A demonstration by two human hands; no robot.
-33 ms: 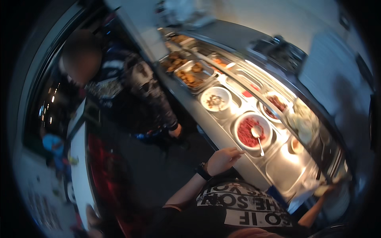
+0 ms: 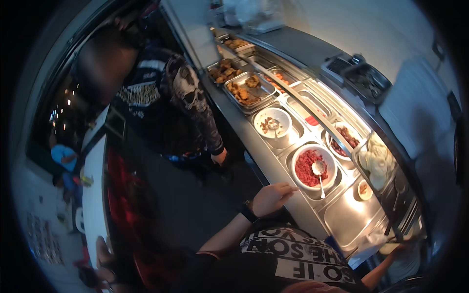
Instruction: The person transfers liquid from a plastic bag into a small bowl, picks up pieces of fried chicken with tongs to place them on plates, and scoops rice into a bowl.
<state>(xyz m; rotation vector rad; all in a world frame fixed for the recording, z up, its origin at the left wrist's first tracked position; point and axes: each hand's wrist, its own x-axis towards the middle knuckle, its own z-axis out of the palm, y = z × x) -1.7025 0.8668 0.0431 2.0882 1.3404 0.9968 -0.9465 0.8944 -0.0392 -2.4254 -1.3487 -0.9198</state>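
Observation:
My left hand (image 2: 271, 199), with a dark band at the wrist, lies at the near edge of the steel serving counter (image 2: 273, 178). Its fingers are stretched out and hold nothing. Just beyond them sits a white bowl (image 2: 294, 171) of chopped red food (image 2: 307, 166), with a metal spoon (image 2: 320, 177) in it. At the lower right, my right hand (image 2: 399, 251) is dim and partly hidden. Its fingers seem closed on a pale, rounded thing (image 2: 388, 248) whose kind I cannot make out. Beside it is a crumpled white sheet (image 2: 364, 252).
Farther along stand a white bowl (image 2: 284, 116) with a spoon and trays of browned food (image 2: 244, 93). Sliced pale vegetables (image 2: 377, 158) and a small cup (image 2: 365, 189) lie right. A glass guard rail (image 2: 293, 95) crosses the counter. A person (image 2: 166, 107) stands left.
The whole view has shifted slightly and become sharper. The person at the left has leaned a little. My left hand stays at the counter edge; my right hand appears slightly lower.

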